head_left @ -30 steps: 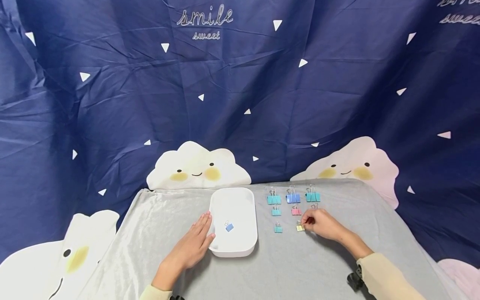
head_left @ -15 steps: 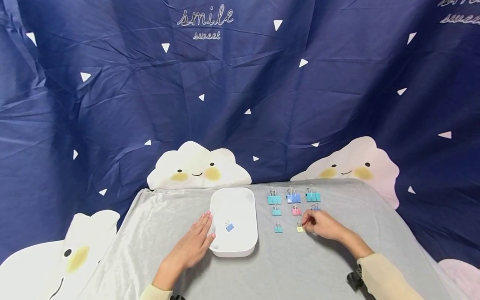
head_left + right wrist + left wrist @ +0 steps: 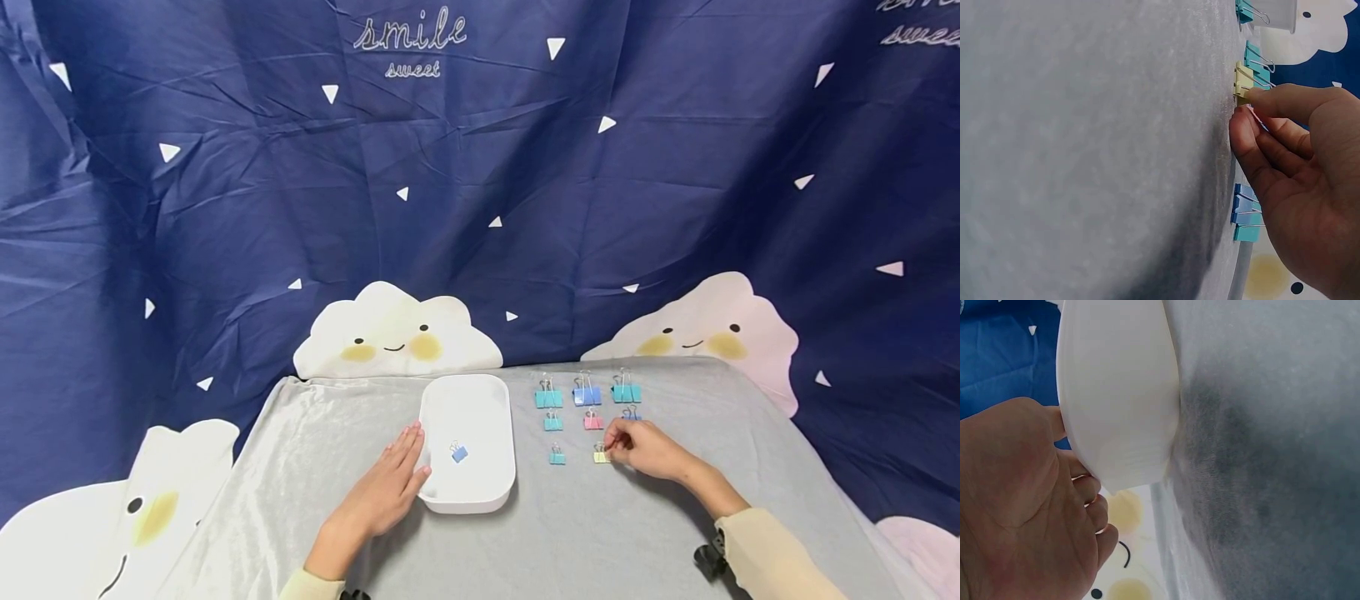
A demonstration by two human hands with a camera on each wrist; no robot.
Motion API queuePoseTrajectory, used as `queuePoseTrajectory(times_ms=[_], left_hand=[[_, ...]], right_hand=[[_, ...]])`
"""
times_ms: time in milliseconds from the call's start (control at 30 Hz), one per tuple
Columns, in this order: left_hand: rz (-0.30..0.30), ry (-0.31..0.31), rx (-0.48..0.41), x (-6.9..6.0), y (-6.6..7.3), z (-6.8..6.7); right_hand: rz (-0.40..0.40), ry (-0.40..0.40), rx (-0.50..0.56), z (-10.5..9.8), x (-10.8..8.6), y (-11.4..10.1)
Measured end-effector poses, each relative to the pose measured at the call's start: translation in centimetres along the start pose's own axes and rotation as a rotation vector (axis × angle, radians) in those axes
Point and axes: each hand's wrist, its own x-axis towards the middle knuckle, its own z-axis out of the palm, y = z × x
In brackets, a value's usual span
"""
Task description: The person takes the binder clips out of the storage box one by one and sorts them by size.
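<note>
My left hand (image 3: 384,485) rests its extended fingers along the left rim of a white plastic box (image 3: 467,507); the left wrist view shows the fingers at the box wall (image 3: 1122,406). A small blue binder clip (image 3: 459,453) lies in the box. My right hand (image 3: 647,450) pinches the right end of a small yellow binder clip (image 3: 600,457) on the cloth, thumb and forefinger at its edge. In the right wrist view the yellow clip (image 3: 1243,78) stands beside the fingertips. Left of it sits a small teal binder clip (image 3: 557,458).
Behind are a teal clip (image 3: 552,424), a pink clip (image 3: 592,423) and a partly hidden blue clip (image 3: 632,414). Larger teal (image 3: 548,398), blue (image 3: 587,397) and teal clips (image 3: 626,393) form the back row. Grey cloth (image 3: 480,558) covers the table, before a navy curtain (image 3: 450,167).
The right hand has shifted very slightly, showing more of the blue clip behind it. The left hand and the box have stayed in place.
</note>
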Motion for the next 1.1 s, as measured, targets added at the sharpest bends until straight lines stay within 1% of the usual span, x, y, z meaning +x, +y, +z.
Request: queuePoseTrajectory(times_ms=[200,433,567,633,767,933,1100], left_hand=[[0.004,0.011,-0.009,-0.1,0.0,0.0],[0.009,0.021,-0.013,-0.1,0.0,0.1],[0.006,0.014,-0.012,0.1,-0.2,0.2],[0.004,0.011,-0.011,0.1,-0.2,0.2],[0.000,0.006,-0.013,0.1,-0.3,0.4],[0.000,0.004,-0.014,0.1,-0.4,0.5],[0.012,0.016,-0.030,0.0,-0.3,0.3]], right_hand=[[-0.009,-0.001,-0.002,-0.1,0.0,0.0],[-0.065,0.038,-0.013,-1.1,0.5,-0.9],[-0.091,0.071,-0.051,-2.0,1.2,-2.0],[-0.101,0.088,-0.088,-2.3,1.6,-2.7],[-0.099,0.095,-0.136,-2.5,2.4,-3.9],[-0.100,0.068,-0.136,-2.7,3.7,-5.5],[-0.125,0.030,-0.140,-3.0,5.3,-7.6]])
